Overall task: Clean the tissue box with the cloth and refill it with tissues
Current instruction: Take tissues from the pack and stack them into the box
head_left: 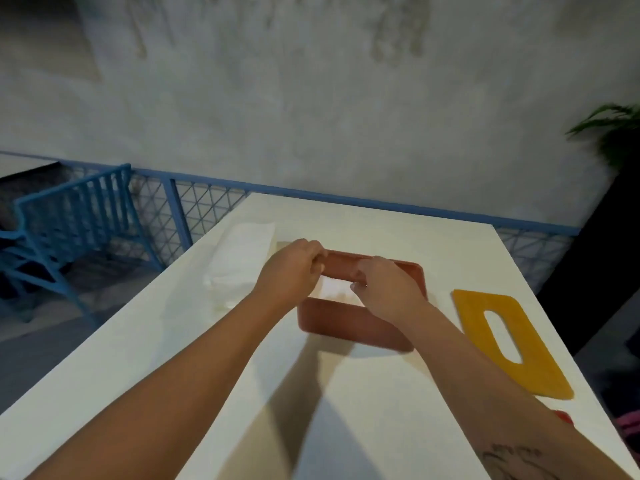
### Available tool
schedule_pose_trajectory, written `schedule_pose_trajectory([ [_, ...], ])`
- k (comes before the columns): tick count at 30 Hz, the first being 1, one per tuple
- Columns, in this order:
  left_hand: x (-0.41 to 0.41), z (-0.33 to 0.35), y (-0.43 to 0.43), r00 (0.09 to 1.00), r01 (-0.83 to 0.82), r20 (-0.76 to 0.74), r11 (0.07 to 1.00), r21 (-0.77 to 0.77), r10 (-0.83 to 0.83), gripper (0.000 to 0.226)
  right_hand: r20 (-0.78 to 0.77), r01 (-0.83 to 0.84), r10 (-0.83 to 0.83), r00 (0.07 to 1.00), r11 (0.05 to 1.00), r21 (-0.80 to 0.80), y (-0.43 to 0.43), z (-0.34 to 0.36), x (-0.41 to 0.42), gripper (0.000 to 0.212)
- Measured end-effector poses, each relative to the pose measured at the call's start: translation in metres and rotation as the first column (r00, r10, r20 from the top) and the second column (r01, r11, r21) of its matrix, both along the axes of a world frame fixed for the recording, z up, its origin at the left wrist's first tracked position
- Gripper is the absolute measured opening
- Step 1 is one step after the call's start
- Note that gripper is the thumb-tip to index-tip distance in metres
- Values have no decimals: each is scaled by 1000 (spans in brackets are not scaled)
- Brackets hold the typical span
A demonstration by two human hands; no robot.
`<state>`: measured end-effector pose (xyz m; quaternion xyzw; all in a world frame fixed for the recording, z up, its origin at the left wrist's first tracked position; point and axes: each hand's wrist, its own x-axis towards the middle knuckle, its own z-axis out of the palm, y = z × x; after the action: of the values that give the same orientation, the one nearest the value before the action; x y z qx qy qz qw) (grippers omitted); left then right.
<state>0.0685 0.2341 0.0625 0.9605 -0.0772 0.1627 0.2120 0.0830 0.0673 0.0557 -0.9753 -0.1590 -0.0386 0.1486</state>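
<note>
A terracotta tissue box [356,329] stands open, without its lid, in the middle of the white table [346,410]. Both my hands are over its far half. My left hand [294,268] has its fingers curled at the far left rim. My right hand [381,285] is curled just right of it. Between them they hold a white wad of tissues [334,289] down inside the box. The yellow lid [509,341], with a long slot, lies flat to the right of the box. A white stack of tissues [242,261] lies to the left.
The table's far edge runs along a blue mesh railing [194,209] with a grey wall behind. A blue chair [69,220] stands off the left side. A small red object [562,415] shows at the table's right edge. A plant [616,133] is at the far right.
</note>
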Motion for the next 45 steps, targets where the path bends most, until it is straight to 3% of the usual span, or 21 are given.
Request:
schedule_pose_trajectory([
  [4,-43,-16,34,997,-39,59,997,-66,43,20,185,-120,112,976,992,36,36,4,-40,20],
  [9,-68,-57,76,996,-65,-56,997,-38,62,20,189,-263,251,950,964,41,81,-13,-70,23],
  [16,-67,-83,138,971,-203,-155,972,-116,185,19,214,-225,237,948,971,-82,136,-41,-57,28],
  [19,-56,-84,157,960,-268,-126,948,-174,249,20,193,-190,222,956,967,-168,153,-48,-45,33],
  [23,-37,-82,175,950,-312,-65,932,-185,305,37,161,-175,219,962,952,-250,173,-56,-32,42],
  [29,-7,-76,187,971,-238,-88,950,-203,224,57,257,-66,126,958,971,-230,197,-57,-12,45],
  [38,12,-88,195,992,-104,-97,965,-239,83,56,415,38,59,908,974,-222,222,-56,6,20],
  [45,15,-94,202,998,-50,-56,965,-258,37,51,471,91,45,881,961,-261,227,-67,14,19],
])
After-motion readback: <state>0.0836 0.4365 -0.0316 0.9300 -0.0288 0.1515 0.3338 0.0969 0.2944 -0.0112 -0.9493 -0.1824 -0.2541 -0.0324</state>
